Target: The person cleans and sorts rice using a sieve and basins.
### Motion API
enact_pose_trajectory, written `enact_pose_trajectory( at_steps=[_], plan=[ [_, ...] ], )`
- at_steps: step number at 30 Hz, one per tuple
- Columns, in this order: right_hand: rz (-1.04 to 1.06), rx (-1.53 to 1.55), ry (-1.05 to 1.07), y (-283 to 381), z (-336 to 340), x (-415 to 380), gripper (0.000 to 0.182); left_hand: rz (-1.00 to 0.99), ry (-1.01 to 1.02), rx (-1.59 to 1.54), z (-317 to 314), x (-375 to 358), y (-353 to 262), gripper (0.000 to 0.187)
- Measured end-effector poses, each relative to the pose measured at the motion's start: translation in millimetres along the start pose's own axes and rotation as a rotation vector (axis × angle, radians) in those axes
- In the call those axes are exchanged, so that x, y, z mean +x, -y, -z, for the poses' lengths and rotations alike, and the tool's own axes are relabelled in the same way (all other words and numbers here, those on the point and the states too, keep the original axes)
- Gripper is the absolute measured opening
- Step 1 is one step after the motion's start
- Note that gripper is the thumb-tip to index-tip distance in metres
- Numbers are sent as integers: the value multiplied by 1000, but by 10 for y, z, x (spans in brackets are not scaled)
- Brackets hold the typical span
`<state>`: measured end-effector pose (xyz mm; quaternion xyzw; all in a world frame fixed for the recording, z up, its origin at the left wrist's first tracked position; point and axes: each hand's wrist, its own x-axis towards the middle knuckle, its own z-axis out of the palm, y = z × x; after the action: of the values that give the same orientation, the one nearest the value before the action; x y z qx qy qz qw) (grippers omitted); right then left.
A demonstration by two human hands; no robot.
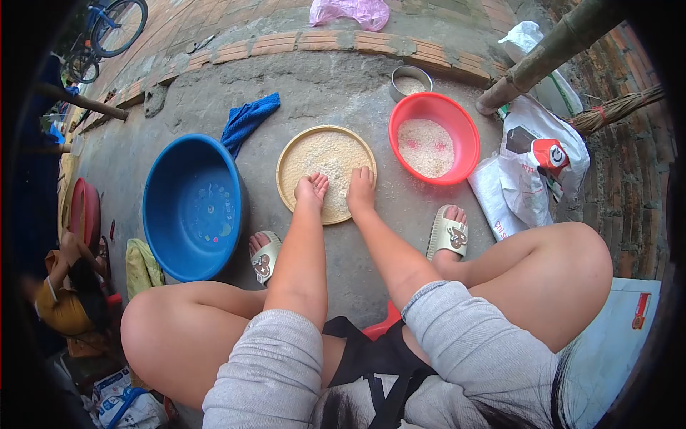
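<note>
A round woven tray (291,198) with a raised rim rests on the concrete floor, with pale rice-like grains (325,151) spread over it. My left hand (312,189) is over the tray's lower left part, palm turned up and fingers loosely bent; nothing clear lies in it. Just inside the tray's right rim is my right hand (361,189), its fingers curled down. What those fingers hold, if anything, is hidden. To the right, a red plastic basin (468,136) contains more whitish grains (426,149). Behind it stands a round metal container (401,74) with grains inside.
Left of the tray stands a large blue basin (189,207), a blue cloth (249,121) behind it. White sacks (525,168) and a bamboo pole (547,57) are at the right. A brick edging (321,41) crosses behind. Another person's leg (71,250) shows far left.
</note>
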<state>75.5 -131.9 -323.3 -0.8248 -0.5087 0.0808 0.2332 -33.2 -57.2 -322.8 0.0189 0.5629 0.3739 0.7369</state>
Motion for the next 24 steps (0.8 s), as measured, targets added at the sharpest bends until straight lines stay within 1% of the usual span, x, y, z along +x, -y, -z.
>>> enact_pose_trajectory(
  at_steps=[1,2,6,8,9,11,12,13,15,16,17,19,20,22,24],
  plan=[
    [-36,51,28,-5,-38,-50,21,-35,-10,25,-1,-1,11,42],
    [17,115,-27,-4,-76,-89,17,-70,-19,52,-6,-4,25,42],
    [-33,194,-75,107,-117,-126,12,-55,-29,93,13,41,72,41],
    [-214,526,-93,177,-191,-102,9,-35,-49,124,23,51,81,38],
    [-214,527,-92,267,-116,-90,9,-35,-50,123,85,191,110,38],
    [-293,907,69,518,136,-68,7,28,58,40,263,567,178,36],
    [-210,856,97,554,45,-45,10,30,55,38,258,543,166,36],
    [-210,855,100,548,43,-12,10,61,88,3,227,469,132,35],
    [-84,691,95,548,45,78,12,91,120,-31,139,283,62,34],
    [-97,560,67,495,59,132,18,39,58,-47,91,188,53,35],
    [-98,564,67,439,76,182,18,-14,-3,-60,48,89,43,37],
    [-97,239,-224,269,23,248,27,-21,-10,-32,56,70,42,38],
    [-97,244,-229,171,-6,235,27,-26,-13,-10,52,68,39,39],
    [41,4,-200,-39,-90,205,31,-29,-9,20,45,40,71,40],
    [100,-67,-20,-76,-10,122,19,-22,-8,45,13,8,50,42]
  ],
)
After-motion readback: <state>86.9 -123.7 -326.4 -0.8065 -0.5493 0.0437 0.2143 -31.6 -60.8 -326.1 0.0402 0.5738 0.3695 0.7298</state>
